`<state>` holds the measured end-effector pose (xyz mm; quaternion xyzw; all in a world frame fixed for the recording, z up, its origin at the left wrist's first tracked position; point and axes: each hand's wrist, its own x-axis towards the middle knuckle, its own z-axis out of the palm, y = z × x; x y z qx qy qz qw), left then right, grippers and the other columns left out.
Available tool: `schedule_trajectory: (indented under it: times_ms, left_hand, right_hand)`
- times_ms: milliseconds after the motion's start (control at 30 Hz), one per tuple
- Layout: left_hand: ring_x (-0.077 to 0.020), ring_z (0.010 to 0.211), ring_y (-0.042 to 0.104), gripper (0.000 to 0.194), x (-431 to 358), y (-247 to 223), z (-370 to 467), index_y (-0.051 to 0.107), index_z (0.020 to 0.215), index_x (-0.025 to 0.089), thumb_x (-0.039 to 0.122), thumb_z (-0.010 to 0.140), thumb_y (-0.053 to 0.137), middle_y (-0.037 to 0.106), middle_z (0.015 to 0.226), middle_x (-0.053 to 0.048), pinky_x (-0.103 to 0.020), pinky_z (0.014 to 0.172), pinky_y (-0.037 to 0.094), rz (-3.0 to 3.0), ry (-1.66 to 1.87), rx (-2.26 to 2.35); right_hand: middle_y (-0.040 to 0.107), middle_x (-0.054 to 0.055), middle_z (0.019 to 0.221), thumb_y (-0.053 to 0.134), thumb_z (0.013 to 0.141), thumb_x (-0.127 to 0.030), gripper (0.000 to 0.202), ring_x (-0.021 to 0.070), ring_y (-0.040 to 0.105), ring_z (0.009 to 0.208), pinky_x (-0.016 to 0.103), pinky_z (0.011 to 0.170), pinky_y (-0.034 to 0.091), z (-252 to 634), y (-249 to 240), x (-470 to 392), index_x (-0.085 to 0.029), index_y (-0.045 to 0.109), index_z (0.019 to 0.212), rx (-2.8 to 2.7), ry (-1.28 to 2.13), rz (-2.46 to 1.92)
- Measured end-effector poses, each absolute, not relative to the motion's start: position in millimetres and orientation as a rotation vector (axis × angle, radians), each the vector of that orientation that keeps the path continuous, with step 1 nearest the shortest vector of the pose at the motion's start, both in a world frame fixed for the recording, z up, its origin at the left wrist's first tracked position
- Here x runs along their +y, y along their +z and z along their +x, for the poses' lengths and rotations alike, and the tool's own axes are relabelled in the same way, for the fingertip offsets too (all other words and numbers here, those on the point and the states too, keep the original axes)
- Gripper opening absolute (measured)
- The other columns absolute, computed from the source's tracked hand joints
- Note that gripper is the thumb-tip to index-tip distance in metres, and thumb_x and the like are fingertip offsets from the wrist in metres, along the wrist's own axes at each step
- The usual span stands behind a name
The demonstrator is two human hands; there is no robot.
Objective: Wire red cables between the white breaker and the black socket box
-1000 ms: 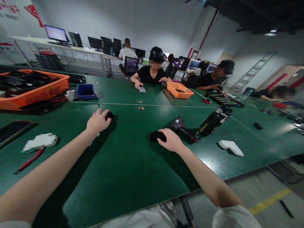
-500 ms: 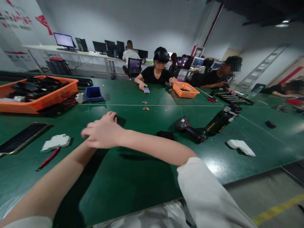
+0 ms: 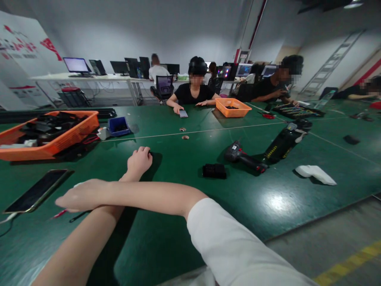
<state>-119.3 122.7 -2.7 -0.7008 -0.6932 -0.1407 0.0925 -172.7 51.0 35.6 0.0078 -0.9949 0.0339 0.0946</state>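
Observation:
My left hand (image 3: 139, 162) is closed, resting on the green table. A small dark piece (image 3: 150, 153) shows at its fingers, too little visible to name. My right forearm crosses over my left one. At its end, my right hand (image 3: 85, 194) lies low on the left, its fingers mostly hidden from view. A bit of a white plastic part (image 3: 77, 184) peeks out behind that hand, and a red thin-handled tool (image 3: 60, 214) sticks out below it. Beside the wrist lies a thin black strip (image 3: 79, 217). Whether the right fingers grip anything is hidden.
A phone (image 3: 38, 190), an orange basket (image 3: 56, 146) of black parts and a blue bin (image 3: 119, 127) are on the left. To the right lie a black block (image 3: 214, 171), a power drill (image 3: 244, 157), a dark bottle (image 3: 284, 143) and a white piece (image 3: 316, 174). People sit opposite.
My right hand has moved left and toward me, from above my left hand to over the white part. My left hand stays closed at about the same spot. The view has shifted slightly.

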Motion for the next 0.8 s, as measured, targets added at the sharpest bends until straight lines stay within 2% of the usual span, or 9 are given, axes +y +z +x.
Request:
schedule_trajectory:
  times_ms: [100,167,300,433,533,667,800]
  left_hand:
    - [-0.0309,0.109,0.058,0.037,119.9,-1.0,-116.8,0.059,0.124,0.023,0.031,0.097,0.036,0.061,0.123,-0.013,-0.039,0.077,0.051,-2.071,-0.418,-2.052]
    - [-0.0308,0.108,0.058,0.037,118.5,1.3,-115.0,0.059,0.124,0.023,0.031,0.097,0.035,0.061,0.123,-0.013,-0.039,0.076,0.051,-2.053,-0.394,-2.053]
    - [-0.0311,0.104,0.059,0.036,118.2,5.1,-113.2,0.061,0.120,0.021,0.030,0.095,0.036,0.062,0.119,-0.014,-0.040,0.076,0.049,-2.040,-0.336,-2.079]
    - [-0.0333,0.108,0.058,0.038,119.3,3.5,-112.9,0.060,0.121,0.019,0.031,0.094,0.036,0.061,0.119,-0.016,-0.042,0.081,0.048,-2.044,-0.315,-2.080]
    - [-0.0354,0.108,0.057,0.040,118.9,0.7,-110.2,0.059,0.122,0.016,0.031,0.094,0.035,0.060,0.122,-0.019,-0.044,0.081,0.047,-2.024,-0.302,-2.108]
    - [-0.0378,0.108,0.057,0.042,116.0,0.7,-105.3,0.056,0.125,0.013,0.031,0.094,0.034,0.058,0.123,-0.022,-0.045,0.080,0.047,-1.952,-0.308,-2.164]
    - [-0.0377,0.108,0.057,0.041,112.5,5.1,-104.1,0.056,0.124,0.014,0.031,0.095,0.033,0.058,0.123,-0.021,-0.045,0.079,0.048,-1.950,-0.323,-2.199]
  right_hand:
    - [0.073,0.002,0.112,0.044,0.102,-0.023,0.016,0.0176,0.068,0.102,0.026,0.076,0.047,-144.3,49.6,48.8,-0.018,0.056,0.111,-2.915,0.012,-0.079]
    - [0.072,0.005,0.110,0.047,0.101,-0.029,0.019,0.0212,0.069,0.099,0.027,0.073,0.047,-109.3,61.7,43.8,-0.016,0.054,0.113,-2.898,-0.016,-0.229]
    - [0.073,0.011,0.104,0.045,0.101,-0.033,0.024,0.0251,0.070,0.092,0.029,0.064,0.045,-4.3,76.6,30.7,-0.013,0.058,0.103,-2.834,-0.081,-0.505]
    - [0.072,0.006,0.086,0.052,0.095,-0.028,0.015,0.0196,0.068,0.070,0.027,0.050,0.036,109.7,68.3,16.4,-0.015,0.059,0.091,-2.873,-0.061,-0.978]
    - [0.071,0.005,0.084,0.052,0.095,-0.026,0.013,0.0200,0.068,0.070,0.028,0.052,0.036,173.4,55.0,2.0,-0.016,0.060,0.093,-2.862,-0.141,-1.325]
    - [0.072,0.007,0.084,0.048,0.097,-0.023,0.015,0.0208,0.070,0.074,0.028,0.057,0.038,215.8,45.5,-18.3,-0.016,0.062,0.094,-2.850,-0.195,-1.569]
    - [0.072,0.009,0.095,0.049,0.098,-0.028,0.019,0.0208,0.070,0.079,0.027,0.058,0.039,211.9,55.1,-26.9,-0.016,0.062,0.105,-2.846,-0.181,-1.485]
